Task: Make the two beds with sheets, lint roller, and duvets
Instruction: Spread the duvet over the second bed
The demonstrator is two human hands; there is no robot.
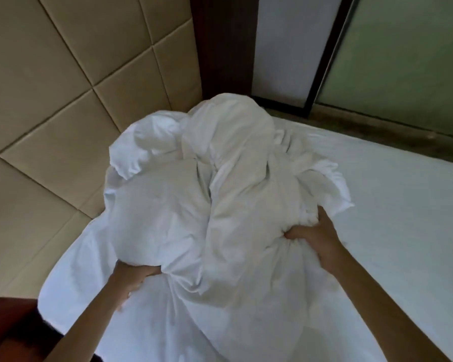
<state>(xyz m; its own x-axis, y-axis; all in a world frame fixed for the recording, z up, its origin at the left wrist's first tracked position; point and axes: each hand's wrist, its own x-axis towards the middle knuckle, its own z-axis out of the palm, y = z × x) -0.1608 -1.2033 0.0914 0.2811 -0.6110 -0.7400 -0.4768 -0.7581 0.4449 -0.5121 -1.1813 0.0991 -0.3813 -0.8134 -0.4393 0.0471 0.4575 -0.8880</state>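
A bulky white duvet [220, 194] lies bunched in a heap at the head end of a bed [403, 205] covered with a smooth white sheet. My left hand [134, 280] grips a fold at the heap's lower left edge. My right hand [314, 236] clutches a gathered wad of the fabric on its right side. Both forearms reach in from the bottom of the view. No lint roller is in sight.
A padded beige headboard wall [63, 100] rises at the left, close behind the heap. A dark wooden post [220, 43] and a dark-framed frosted glass panel [403, 61] stand beyond the bed. A reddish wooden surface [5, 330] sits at the lower left corner.
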